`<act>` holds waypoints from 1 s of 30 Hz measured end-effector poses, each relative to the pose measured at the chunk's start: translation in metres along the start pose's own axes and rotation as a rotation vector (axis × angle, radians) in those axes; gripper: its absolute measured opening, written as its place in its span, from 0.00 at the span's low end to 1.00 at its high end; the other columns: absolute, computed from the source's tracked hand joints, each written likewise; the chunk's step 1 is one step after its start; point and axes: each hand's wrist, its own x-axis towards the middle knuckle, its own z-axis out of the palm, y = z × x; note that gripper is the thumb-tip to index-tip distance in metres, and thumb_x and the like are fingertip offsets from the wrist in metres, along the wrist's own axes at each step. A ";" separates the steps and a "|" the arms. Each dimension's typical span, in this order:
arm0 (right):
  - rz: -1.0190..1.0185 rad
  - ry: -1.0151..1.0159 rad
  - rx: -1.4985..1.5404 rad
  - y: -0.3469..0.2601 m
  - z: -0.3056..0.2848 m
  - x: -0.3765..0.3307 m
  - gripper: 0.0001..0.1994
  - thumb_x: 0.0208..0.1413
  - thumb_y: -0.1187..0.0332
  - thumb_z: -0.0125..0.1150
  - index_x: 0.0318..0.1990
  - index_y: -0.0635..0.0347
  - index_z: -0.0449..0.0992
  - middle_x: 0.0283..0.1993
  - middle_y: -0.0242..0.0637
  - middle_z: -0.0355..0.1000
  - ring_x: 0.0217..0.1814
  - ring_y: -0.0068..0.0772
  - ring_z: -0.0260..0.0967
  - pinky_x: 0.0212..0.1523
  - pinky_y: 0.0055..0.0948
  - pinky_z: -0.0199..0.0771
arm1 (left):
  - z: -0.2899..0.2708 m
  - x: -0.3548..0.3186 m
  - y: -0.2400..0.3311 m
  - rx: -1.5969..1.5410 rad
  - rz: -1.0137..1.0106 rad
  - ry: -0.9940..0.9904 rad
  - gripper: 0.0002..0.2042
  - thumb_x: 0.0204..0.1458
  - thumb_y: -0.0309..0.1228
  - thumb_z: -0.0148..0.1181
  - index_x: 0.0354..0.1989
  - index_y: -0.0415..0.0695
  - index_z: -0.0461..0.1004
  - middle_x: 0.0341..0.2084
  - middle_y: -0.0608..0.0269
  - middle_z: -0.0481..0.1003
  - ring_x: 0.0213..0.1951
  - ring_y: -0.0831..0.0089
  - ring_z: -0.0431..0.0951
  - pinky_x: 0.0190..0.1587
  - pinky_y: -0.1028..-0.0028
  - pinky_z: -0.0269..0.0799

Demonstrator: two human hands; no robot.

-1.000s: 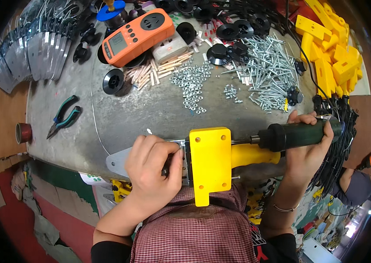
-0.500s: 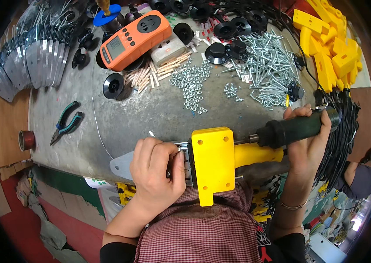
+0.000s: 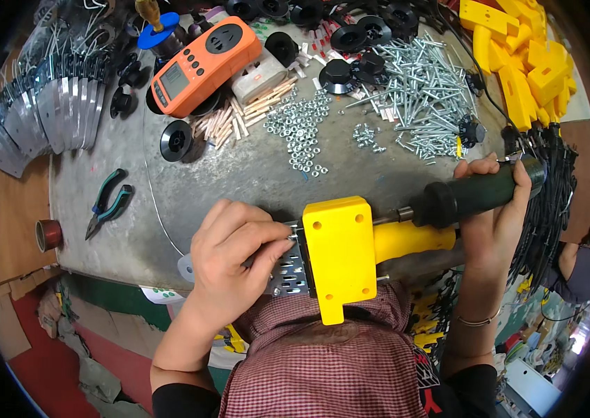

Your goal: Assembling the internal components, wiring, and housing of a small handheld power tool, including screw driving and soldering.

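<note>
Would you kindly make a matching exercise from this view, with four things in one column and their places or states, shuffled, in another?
Things:
1. Dark green cylindrical power driver
2. Pliers with teal-and-black handles
3. Orange box-shaped meter with a grey screen
4. Yellow block-shaped housing with a rounded handle

Places or states:
A. Lying socket side up
B. Between the left hand and the right hand
C. Held in the right hand
D. By the left end of the grey workbench

Pairs: 1-C, 2-D, 3-A, 4-B
</note>
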 end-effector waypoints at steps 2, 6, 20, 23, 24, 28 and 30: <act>0.012 -0.017 0.024 0.000 -0.004 0.002 0.16 0.62 0.54 0.52 0.37 0.59 0.66 0.33 0.31 0.67 0.39 0.28 0.67 0.58 0.37 0.64 | -0.002 0.001 -0.004 -0.026 0.058 -0.027 0.09 0.36 0.20 0.70 0.28 0.40 0.79 0.25 0.62 0.74 0.28 0.69 0.71 0.30 0.73 0.66; 0.009 0.040 0.053 0.000 -0.001 0.004 0.16 0.62 0.54 0.52 0.36 0.59 0.65 0.32 0.31 0.66 0.39 0.29 0.67 0.57 0.37 0.65 | -0.003 0.001 -0.005 -0.084 0.055 -0.023 0.10 0.34 0.21 0.70 0.28 0.43 0.81 0.24 0.64 0.76 0.28 0.67 0.73 0.30 0.70 0.67; -0.121 0.033 0.031 0.006 -0.004 0.002 0.15 0.64 0.57 0.50 0.45 0.61 0.65 0.31 0.27 0.64 0.37 0.24 0.65 0.50 0.32 0.67 | -0.002 0.011 -0.006 -0.124 0.036 -0.067 0.07 0.34 0.21 0.69 0.25 0.42 0.80 0.22 0.63 0.75 0.26 0.68 0.74 0.29 0.71 0.68; -0.183 0.030 0.019 0.007 0.000 0.001 0.16 0.64 0.57 0.49 0.46 0.62 0.65 0.31 0.29 0.63 0.36 0.25 0.65 0.50 0.31 0.67 | -0.008 0.019 -0.009 -0.168 -0.001 -0.165 0.06 0.35 0.20 0.69 0.25 0.41 0.80 0.22 0.62 0.75 0.26 0.67 0.75 0.29 0.71 0.68; -0.181 0.025 0.025 0.005 0.000 0.002 0.16 0.64 0.57 0.49 0.46 0.62 0.65 0.31 0.29 0.63 0.36 0.25 0.65 0.50 0.31 0.67 | -0.012 0.027 -0.013 -0.227 -0.032 -0.246 0.06 0.36 0.20 0.68 0.25 0.41 0.80 0.22 0.61 0.75 0.27 0.67 0.75 0.29 0.72 0.69; -0.260 0.009 0.059 -0.006 -0.007 -0.003 0.18 0.65 0.57 0.46 0.50 0.66 0.63 0.30 0.32 0.63 0.36 0.27 0.64 0.50 0.31 0.67 | -0.020 0.069 -0.031 0.402 0.239 -0.128 0.07 0.38 0.21 0.66 0.28 0.41 0.79 0.25 0.62 0.75 0.28 0.68 0.76 0.28 0.71 0.70; -0.328 -0.051 0.002 -0.016 -0.014 -0.008 0.19 0.65 0.58 0.45 0.51 0.67 0.61 0.31 0.33 0.61 0.37 0.28 0.63 0.51 0.32 0.68 | -0.008 0.081 -0.045 0.677 0.418 -0.146 0.06 0.40 0.24 0.62 0.29 0.42 0.77 0.26 0.64 0.72 0.29 0.69 0.75 0.27 0.70 0.71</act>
